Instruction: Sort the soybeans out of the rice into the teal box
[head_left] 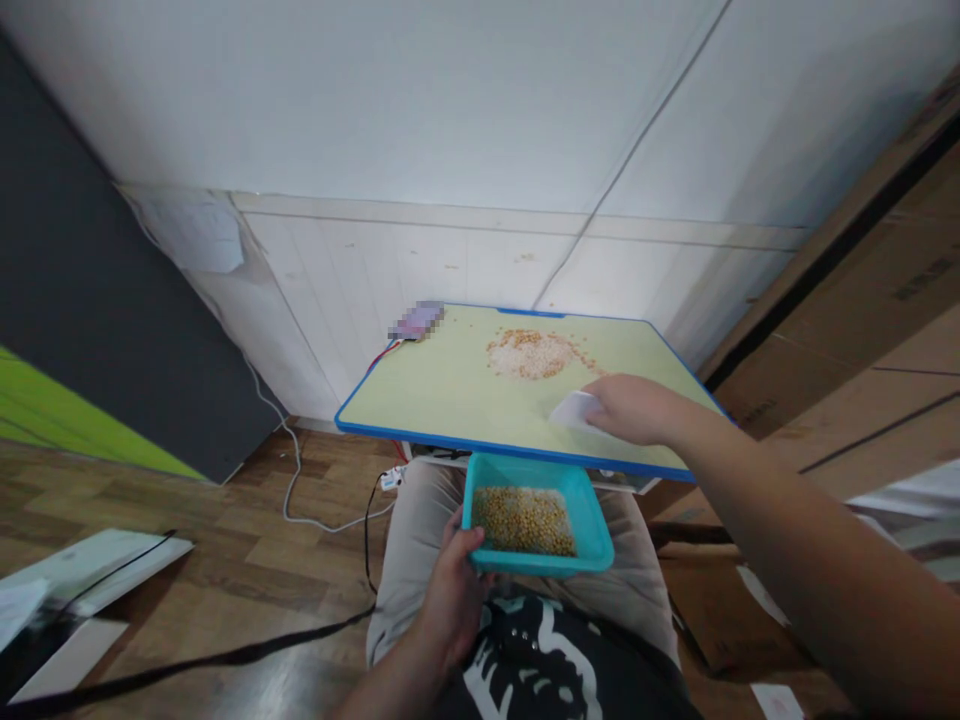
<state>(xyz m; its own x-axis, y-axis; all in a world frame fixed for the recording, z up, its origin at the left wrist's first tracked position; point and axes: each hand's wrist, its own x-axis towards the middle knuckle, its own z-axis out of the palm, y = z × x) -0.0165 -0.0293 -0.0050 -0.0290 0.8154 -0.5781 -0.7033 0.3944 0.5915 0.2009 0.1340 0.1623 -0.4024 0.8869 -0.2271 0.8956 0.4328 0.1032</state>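
Observation:
My left hand (457,585) grips the near left rim of a teal plastic basin (600,540) above my lap, thumb over the edge. Yellow beans (529,525), which look like soybeans, cover its bottom with some paler grains among them. Over the right part of the table, my right hand (628,405) is closed on a thin white plastic scraper (574,410), its edge at the tabletop. Just beyond the scraper lies a spread pile of pale grains (525,355), with orange-yellow kernels mixed in and scattered around it.
The pale yellow table (427,400) has a blue rim and stands against a white wall (420,260). A phone-like object (420,320), blurred out, lies at its back left with a red cable. Cardboard boxes (847,310) stand right; cables (296,480) run across the floor at left.

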